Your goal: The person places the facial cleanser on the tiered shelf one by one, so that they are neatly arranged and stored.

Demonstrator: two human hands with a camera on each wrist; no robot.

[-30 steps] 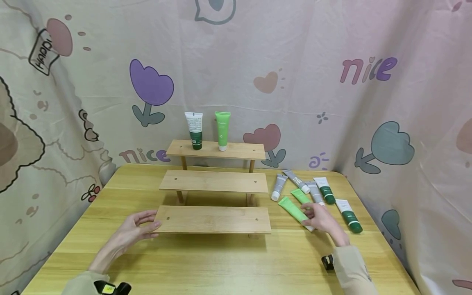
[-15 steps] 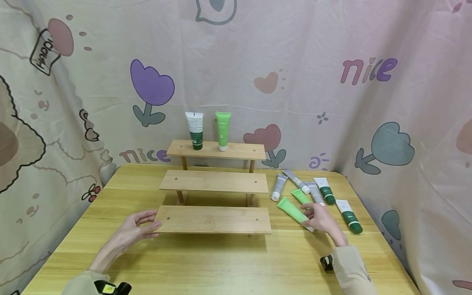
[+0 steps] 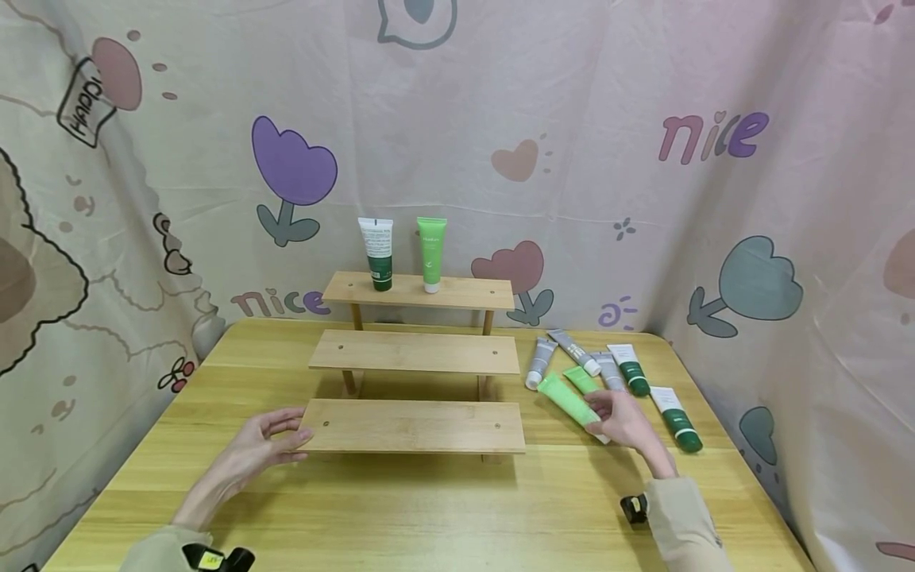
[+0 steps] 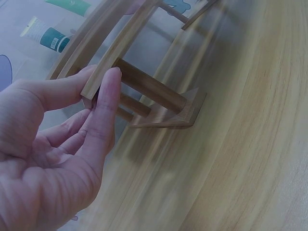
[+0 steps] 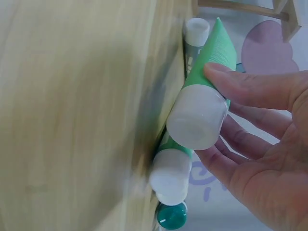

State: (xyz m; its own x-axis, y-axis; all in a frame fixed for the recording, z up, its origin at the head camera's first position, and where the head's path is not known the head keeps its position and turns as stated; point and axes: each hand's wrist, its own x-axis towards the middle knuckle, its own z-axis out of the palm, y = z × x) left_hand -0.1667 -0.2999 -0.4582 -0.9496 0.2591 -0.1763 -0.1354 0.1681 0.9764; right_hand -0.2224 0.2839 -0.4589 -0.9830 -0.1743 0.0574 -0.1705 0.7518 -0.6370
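A three-tier wooden stand (image 3: 413, 353) stands on the table. My left hand (image 3: 260, 445) grips the left end of its lowest board, thumb and fingers on either side of the edge in the left wrist view. My right hand (image 3: 623, 419) pinches a light green squeeze tube (image 3: 569, 399) near its white cap (image 5: 197, 118). Close behind lies a second green tube (image 3: 582, 380), partly covered by the held one. On the top board stand a white-and-dark-green tube (image 3: 378, 253) and a light green tube (image 3: 432, 253), both cap down.
Right of the stand lie several grey tubes (image 3: 541, 363) and two white-and-dark-green tubes (image 3: 677, 419), loosely grouped. Behind the wooden table (image 3: 400, 516) hangs a patterned cloth (image 3: 586, 95).
The green tube in my right hand has tilted, its flat end rising slightly off the table. My left hand stays on the stand.
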